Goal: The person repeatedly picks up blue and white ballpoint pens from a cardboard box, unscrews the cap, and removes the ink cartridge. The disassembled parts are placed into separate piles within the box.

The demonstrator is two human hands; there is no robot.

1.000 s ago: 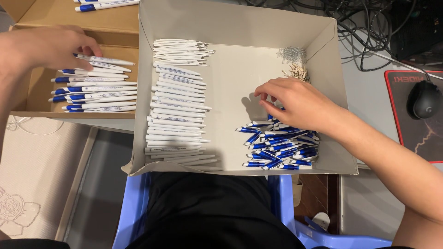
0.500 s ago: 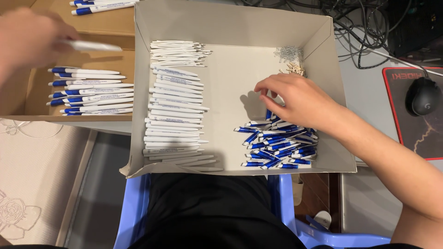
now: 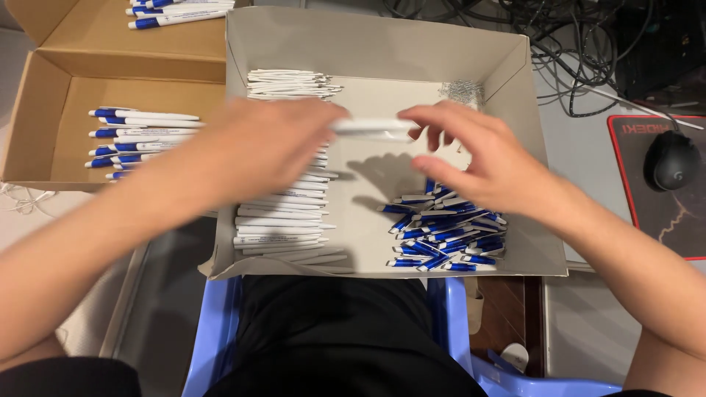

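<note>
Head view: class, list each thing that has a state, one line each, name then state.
Left hand: shut on white pen barrel, blurred.
Right hand: open, fingertips at the barrel.
Grey box: open.
Brown box: open, flaps out.
Blue pen parts: loose heap.
White barrels: stacked.

Blue plastic chair (image 3: 220, 331), cluttered desk (image 3: 581, 154)

A grey open cardboard box (image 3: 382, 44) sits centre, just beside a brown open carton (image 3: 132, 51) at left.
</note>
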